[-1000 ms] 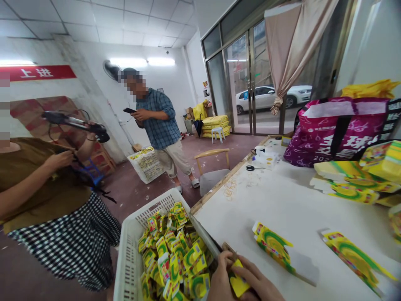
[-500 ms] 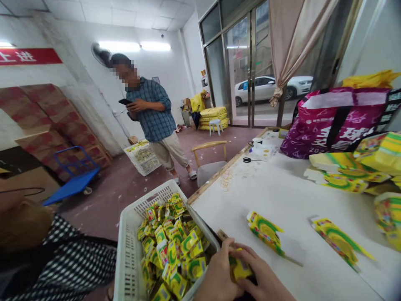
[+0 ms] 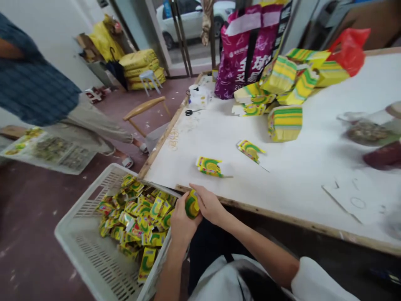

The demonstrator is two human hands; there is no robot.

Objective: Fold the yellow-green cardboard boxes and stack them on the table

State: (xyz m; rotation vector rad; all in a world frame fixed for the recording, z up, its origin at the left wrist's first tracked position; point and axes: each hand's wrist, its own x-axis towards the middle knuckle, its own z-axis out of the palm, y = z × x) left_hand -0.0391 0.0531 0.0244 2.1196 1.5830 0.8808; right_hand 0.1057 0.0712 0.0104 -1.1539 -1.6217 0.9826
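Observation:
A small yellow and green carton (image 3: 191, 205) is held between my two hands, just off the table's edge. My left hand (image 3: 181, 219) is closed round its left side. From the other side, my right hand (image 3: 210, 205) presses on it with the fingers closed. Below and to the left stands a white plastic basket (image 3: 73, 219) with many similar small cartons (image 3: 138, 221) in it. On the table near my hands lie one flat, unfolded carton (image 3: 209, 166) and, farther off, another flat carton (image 3: 249, 150).
Stacks of flat cartons (image 3: 285, 123) lie on the white table (image 3: 300, 175) beside a purple bag (image 3: 236, 54) and a red plastic bag (image 3: 352, 52). Scissors (image 3: 189, 112) rest near the far edge. A chair (image 3: 145, 109) and a standing person (image 3: 37, 79) are beyond the basket.
My view has swung right and down, so more of the table and my arms show. Both hands still hold the small carton near the basket's rim.

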